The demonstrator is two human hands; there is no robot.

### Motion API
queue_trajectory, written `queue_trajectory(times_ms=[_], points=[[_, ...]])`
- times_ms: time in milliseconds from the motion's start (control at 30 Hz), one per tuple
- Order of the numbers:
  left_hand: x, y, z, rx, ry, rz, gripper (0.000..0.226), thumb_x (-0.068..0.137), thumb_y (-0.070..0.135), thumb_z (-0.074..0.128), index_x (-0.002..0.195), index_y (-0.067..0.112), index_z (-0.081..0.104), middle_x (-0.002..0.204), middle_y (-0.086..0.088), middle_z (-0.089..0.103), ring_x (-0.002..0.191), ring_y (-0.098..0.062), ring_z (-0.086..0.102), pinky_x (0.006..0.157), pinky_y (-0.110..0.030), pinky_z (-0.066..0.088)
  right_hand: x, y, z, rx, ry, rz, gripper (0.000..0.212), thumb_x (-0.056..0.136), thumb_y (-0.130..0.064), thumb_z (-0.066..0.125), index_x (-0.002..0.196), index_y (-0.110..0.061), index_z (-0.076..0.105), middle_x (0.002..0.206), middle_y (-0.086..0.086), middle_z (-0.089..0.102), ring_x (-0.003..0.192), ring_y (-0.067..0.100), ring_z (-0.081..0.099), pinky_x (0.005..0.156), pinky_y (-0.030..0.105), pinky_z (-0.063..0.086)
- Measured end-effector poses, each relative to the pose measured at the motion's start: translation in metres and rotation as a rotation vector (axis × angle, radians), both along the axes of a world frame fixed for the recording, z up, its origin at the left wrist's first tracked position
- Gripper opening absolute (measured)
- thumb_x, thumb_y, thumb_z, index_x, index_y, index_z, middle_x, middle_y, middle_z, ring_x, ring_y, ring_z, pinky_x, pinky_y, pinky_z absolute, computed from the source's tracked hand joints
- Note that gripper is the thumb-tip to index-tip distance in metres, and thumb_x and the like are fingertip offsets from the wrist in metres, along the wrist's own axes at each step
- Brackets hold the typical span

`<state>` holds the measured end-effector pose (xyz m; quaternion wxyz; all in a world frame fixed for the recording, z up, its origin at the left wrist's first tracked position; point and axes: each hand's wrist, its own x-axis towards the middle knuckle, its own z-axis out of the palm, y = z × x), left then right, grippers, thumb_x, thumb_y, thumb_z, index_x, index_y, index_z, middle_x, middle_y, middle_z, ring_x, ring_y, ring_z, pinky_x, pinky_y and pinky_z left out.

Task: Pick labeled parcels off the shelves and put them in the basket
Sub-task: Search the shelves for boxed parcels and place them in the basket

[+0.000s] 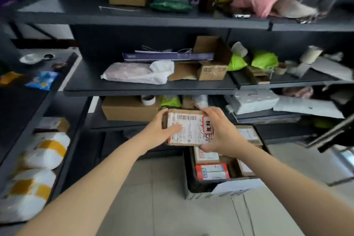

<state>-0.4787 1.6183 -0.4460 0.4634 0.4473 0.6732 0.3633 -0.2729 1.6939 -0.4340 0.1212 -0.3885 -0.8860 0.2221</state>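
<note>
A small brown cardboard parcel with a white barcode label and a red-framed sticker is held in the air in front of the lower shelf. My left hand grips its left side with the thumb across the label. My right hand grips its right side, fingers curled over the top and bottom corners. Just below and to the right, a dark basket stands on the floor. It holds several labelled parcels, among them a red-and-white one.
Dark shelves run across the view, crowded with cardboard boxes, white and green mailer bags and loose papers. White rolls with yellow bands fill a rack on the left. Pale tiled floor lies beneath my arms.
</note>
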Motion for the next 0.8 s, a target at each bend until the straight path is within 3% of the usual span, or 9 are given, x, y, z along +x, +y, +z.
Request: queue_trajectory(times_ms=[100, 300, 400, 500, 567, 700, 800], points=[[0.037, 0.040, -0.017, -0.022, -0.036, -0.033, 0.076, 0.084, 0.035, 0.068, 0.145, 0.030, 0.023, 0.118, 0.015, 0.053, 0.113, -0.011, 0.054, 0.097, -0.037, 0.048, 0.042, 0.026, -0.014, -0.042, -0.008, -0.064, 0.099, 0.060, -0.027, 0.081, 0.141, -0.017, 0.025, 0.137, -0.008, 0.024, 0.113, 0.008, 0.043, 0.096, 0.031, 0.047], [0.105, 0.115, -0.062, -0.074, -0.031, -0.042, 0.072, 0.085, 0.039, 0.065, 0.145, 0.031, 0.026, 0.133, 0.011, 0.050, 0.114, -0.009, 0.054, 0.098, -0.036, 0.047, 0.108, 0.094, -0.060, -0.128, -0.019, -0.152, 0.099, 0.061, -0.029, 0.082, 0.141, -0.019, 0.025, 0.135, -0.010, 0.025, 0.112, 0.007, 0.041, 0.093, 0.028, 0.048], [0.130, 0.156, -0.083, -0.101, -0.012, -0.023, 0.063, 0.092, 0.043, 0.053, 0.147, 0.028, 0.026, 0.140, 0.010, 0.041, 0.113, -0.004, 0.045, 0.094, -0.028, 0.042, 0.140, 0.134, -0.085, -0.145, 0.023, -0.320, 0.101, 0.057, -0.037, 0.085, 0.139, -0.018, 0.029, 0.131, -0.006, 0.033, 0.113, 0.009, 0.040, 0.094, 0.029, 0.046], [0.140, 0.187, -0.112, -0.117, 0.132, -0.007, 0.054, 0.093, 0.039, 0.052, 0.142, 0.022, 0.037, 0.144, 0.004, 0.043, 0.122, -0.008, 0.045, 0.097, -0.025, 0.038, 0.169, 0.171, -0.109, -0.128, -0.004, -0.520, 0.105, 0.053, -0.047, 0.085, 0.137, -0.019, 0.031, 0.125, -0.003, 0.037, 0.118, 0.015, 0.036, 0.099, 0.034, 0.040], [0.140, 0.200, -0.134, -0.124, 0.266, -0.026, 0.049, 0.093, 0.032, 0.056, 0.139, 0.020, 0.043, 0.141, 0.002, 0.046, 0.126, -0.012, 0.045, 0.099, -0.023, 0.036, 0.184, 0.189, -0.130, -0.198, 0.024, -0.623, 0.105, 0.052, -0.049, 0.086, 0.136, -0.018, 0.032, 0.119, -0.003, 0.037, 0.114, 0.016, 0.038, 0.095, 0.032, 0.040], [0.142, 0.210, -0.181, -0.180, 0.487, -0.146, 0.045, 0.093, 0.024, 0.056, 0.137, 0.019, 0.045, 0.137, 0.002, 0.049, 0.123, -0.012, 0.048, 0.091, -0.017, 0.037, 0.194, 0.199, -0.181, -0.366, 0.019, -0.768, 0.110, 0.052, -0.057, 0.082, 0.138, -0.015, 0.028, 0.129, 0.003, 0.034, 0.117, 0.020, 0.041, 0.098, 0.040, 0.045], [0.144, 0.219, -0.220, -0.181, 0.633, -0.274, 0.043, 0.094, 0.026, 0.055, 0.136, 0.022, 0.046, 0.137, 0.005, 0.049, 0.123, -0.009, 0.046, 0.097, -0.019, 0.039, 0.182, 0.198, -0.224, -0.425, -0.017, -0.804, 0.109, 0.054, -0.063, 0.079, 0.136, -0.016, 0.026, 0.132, 0.004, 0.030, 0.124, 0.022, 0.035, 0.106, 0.040, 0.036]])
